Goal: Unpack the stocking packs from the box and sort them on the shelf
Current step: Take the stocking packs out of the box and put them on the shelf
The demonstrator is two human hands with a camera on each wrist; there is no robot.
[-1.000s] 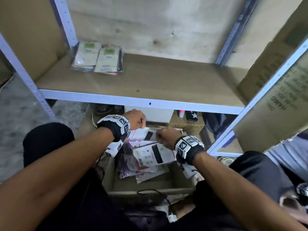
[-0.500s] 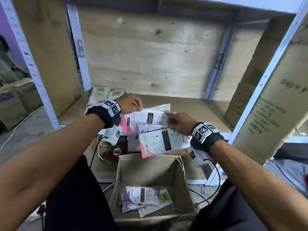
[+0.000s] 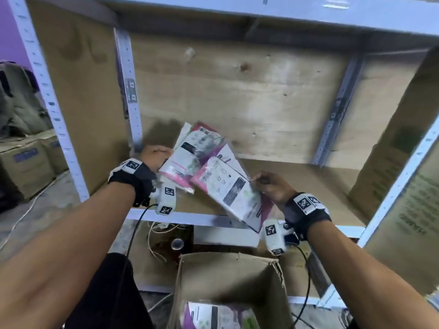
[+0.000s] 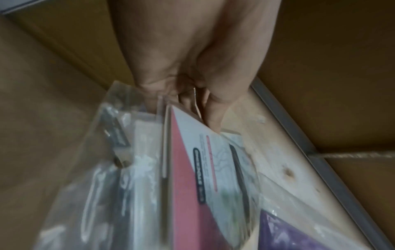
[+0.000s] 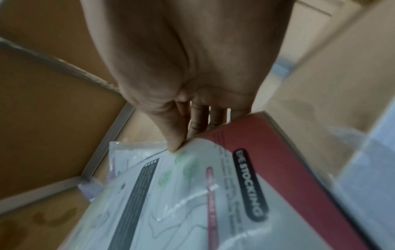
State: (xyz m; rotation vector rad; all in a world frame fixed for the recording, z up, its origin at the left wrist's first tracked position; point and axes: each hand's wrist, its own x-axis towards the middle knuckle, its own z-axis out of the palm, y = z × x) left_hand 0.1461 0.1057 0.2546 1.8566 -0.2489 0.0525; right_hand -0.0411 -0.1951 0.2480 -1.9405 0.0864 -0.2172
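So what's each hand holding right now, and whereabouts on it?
The left hand grips a fan of stocking packs by their left end. The right hand pinches the front pack at its right edge.

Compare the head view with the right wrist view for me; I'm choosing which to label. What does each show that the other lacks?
Only the head view shows the left hand gripping its fanned packs, the open box with packs left inside, and the shelf. Only the right wrist view shows "STOCKING" printed on the pack and the thumb pinching it. Both show the right hand holding the pink-and-white pack.
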